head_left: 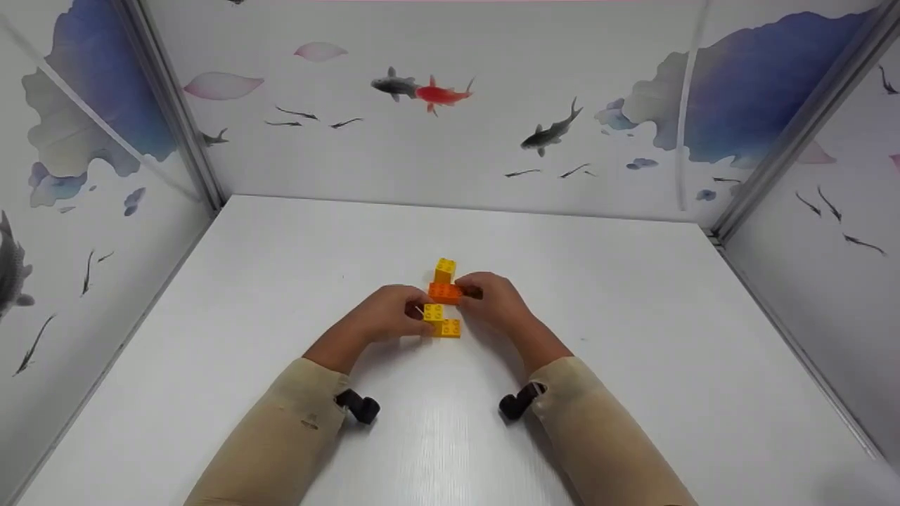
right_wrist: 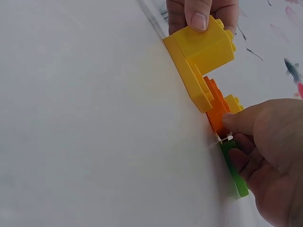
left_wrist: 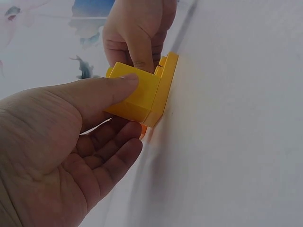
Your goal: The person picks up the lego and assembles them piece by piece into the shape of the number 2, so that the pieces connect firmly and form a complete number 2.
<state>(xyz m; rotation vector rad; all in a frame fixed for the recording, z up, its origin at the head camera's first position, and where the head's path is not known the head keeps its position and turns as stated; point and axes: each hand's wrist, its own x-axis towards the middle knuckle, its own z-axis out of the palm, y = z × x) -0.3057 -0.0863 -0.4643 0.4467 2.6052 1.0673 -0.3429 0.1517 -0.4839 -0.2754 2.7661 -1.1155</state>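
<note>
We've got white walls point(head_left: 464, 161) printed with fish and blue leafy shapes around a white bench point(head_left: 633, 302), plus two tan sleeves point(head_left: 274, 429) reaching in over it, each with a black bit point(head_left: 363, 407) at the cuff. Our left hand point(head_left: 389, 311) has thumb and fingers pinching a yellow stack point(head_left: 434, 313) near the middle of the bench, basically a taller block on one end of a flatter, longer piece, with bare studs on the right. Our right hand point(head_left: 498, 301) has its fingers pinching the right end of an orange brick point(head_left: 443, 292), which is just beyond that stack. From the right wrist cam we also spot a green piece point(right_wrist: 238, 177) tucked by those right fingers, can't tell if it's attached. Smallest is a little yellow block point(head_left: 444, 271) at the orange brick's far side, studs up, and we can't say if those two are joined.
</note>
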